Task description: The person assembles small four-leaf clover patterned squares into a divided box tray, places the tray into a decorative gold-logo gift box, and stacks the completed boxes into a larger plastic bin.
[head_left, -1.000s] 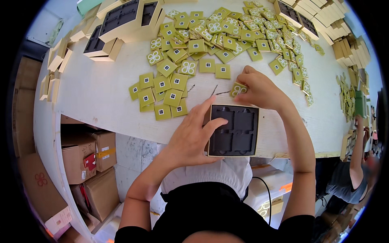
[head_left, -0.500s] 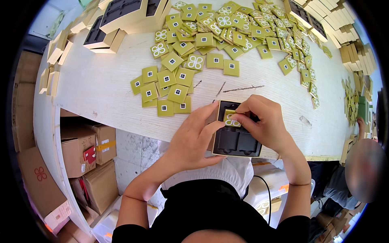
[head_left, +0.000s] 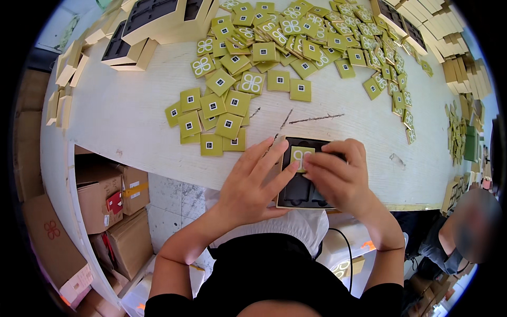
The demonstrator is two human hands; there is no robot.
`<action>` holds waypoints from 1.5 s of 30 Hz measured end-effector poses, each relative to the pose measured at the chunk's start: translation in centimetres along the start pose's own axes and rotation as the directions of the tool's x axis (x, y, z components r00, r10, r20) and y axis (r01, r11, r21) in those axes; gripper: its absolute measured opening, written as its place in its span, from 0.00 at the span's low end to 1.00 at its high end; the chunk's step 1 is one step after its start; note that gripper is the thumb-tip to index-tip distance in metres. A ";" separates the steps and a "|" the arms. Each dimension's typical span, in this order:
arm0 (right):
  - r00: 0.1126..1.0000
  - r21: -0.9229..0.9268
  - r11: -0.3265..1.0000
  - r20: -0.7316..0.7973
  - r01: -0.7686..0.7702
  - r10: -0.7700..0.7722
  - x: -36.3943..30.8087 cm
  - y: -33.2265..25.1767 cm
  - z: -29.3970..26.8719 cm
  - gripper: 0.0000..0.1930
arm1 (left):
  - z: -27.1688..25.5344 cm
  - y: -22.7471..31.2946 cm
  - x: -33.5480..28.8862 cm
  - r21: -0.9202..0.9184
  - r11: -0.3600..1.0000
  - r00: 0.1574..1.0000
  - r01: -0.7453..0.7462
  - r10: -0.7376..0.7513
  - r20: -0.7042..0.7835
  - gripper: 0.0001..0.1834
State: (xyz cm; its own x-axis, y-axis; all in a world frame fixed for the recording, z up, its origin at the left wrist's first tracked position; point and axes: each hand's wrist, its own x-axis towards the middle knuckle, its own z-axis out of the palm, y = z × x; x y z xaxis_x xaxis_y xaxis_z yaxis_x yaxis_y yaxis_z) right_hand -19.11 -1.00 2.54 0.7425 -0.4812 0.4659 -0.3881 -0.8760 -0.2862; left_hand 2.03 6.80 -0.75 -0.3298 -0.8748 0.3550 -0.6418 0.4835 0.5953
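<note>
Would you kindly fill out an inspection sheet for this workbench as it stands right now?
Surface: pale worktable, scuffed, with dark pen-like marks near the middle.
Job's things: black compartmented tray at the near edge; one green square tile with a white clover pattern lies over its upper compartment.
Clutter: a spread of green square tiles across the far side; pale boxes with black inserts far left; stacked pale boxes far right.
Hands: left hand flat on the tray's left edge, fingers touching the tile; right hand pinching the tile.
Cables: one thin black cable below the table edge.
Surroundings: cardboard cartons under the table; another person at right.
</note>
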 end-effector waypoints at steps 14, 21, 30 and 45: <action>0.974 -0.027 0.991 0.187 -0.129 0.132 -0.5 -1.4 -1.2 0.24 | -0.2 0.3 0.2 0.052 0.998 0.996 0.027 -0.031 0.082 0.45; 0.954 -0.072 0.985 0.245 -0.160 0.173 -0.8 -1.4 -1.7 0.25 | -0.2 0.2 0.0 0.048 0.998 0.995 0.030 -0.034 0.091 0.46; 0.919 -0.085 0.982 0.346 -0.171 0.190 -0.5 -1.4 -2.3 0.24 | -0.2 0.1 0.3 0.094 0.996 0.995 0.012 -0.021 0.100 0.38; 0.976 0.179 0.960 0.062 -0.216 0.208 3.5 4.7 -1.1 0.15 | -0.2 0.2 0.2 0.107 0.994 0.994 0.017 -0.028 0.103 0.43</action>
State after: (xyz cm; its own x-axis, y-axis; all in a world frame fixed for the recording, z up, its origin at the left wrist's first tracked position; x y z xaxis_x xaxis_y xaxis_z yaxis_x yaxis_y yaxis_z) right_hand -18.90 -6.88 3.76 0.6782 -0.6498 0.3433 -0.4352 -0.7315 -0.5248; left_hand 1.99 6.76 -0.39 -0.3814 -0.8864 0.2622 -0.7174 0.4627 0.5208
